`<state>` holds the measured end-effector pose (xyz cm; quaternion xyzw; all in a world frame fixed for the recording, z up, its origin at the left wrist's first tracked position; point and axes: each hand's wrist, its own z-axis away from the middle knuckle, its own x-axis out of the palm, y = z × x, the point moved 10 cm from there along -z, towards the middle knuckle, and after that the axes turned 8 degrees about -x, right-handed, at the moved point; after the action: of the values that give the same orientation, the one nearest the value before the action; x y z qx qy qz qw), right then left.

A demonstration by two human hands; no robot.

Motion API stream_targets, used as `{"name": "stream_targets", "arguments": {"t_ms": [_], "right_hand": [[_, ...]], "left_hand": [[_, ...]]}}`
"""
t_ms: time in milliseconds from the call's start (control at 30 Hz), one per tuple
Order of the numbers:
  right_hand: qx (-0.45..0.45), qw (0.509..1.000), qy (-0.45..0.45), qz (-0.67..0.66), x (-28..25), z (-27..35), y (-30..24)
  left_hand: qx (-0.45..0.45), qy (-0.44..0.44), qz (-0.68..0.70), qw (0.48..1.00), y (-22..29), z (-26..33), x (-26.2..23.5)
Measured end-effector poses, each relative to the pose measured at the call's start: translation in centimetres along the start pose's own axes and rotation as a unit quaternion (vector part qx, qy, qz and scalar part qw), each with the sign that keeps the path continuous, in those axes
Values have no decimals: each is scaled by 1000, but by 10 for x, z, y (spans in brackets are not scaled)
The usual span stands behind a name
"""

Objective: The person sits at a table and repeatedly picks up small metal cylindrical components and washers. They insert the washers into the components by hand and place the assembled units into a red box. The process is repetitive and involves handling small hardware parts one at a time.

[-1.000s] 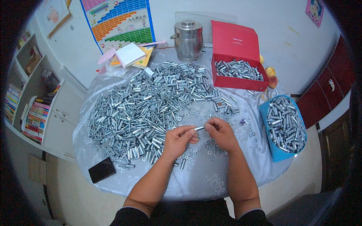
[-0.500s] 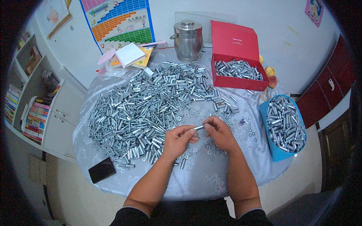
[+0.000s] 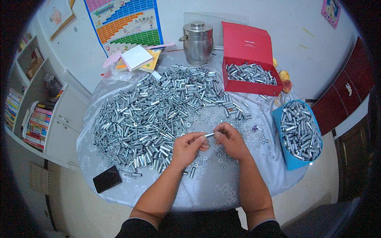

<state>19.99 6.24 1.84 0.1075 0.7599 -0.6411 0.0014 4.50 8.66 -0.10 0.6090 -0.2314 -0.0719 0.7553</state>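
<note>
Left hand (image 3: 185,150) and right hand (image 3: 233,143) share a pinching grip on a metal cylinder (image 3: 208,135) over the surface (image 3: 210,188); metal parts (image 3: 147,119) spread at its ten o'clock, a blue bin (image 3: 292,164) at three, a red box (image 3: 252,89) at one.

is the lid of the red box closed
No, the red box has its lid raised, leaving the metal cylinders inside in plain view.
</note>
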Motion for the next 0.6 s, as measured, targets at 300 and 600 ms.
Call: {"name": "stream_targets", "arguments": {"t_ms": [300,600], "right_hand": [[11,1000,-3,-6,-2,-1,5],[23,997,-39,65,-2,-2,11]], "left_hand": [[-2,6,1,1000,2,0,0],[3,3,-4,1000,2,0,-2]]}}
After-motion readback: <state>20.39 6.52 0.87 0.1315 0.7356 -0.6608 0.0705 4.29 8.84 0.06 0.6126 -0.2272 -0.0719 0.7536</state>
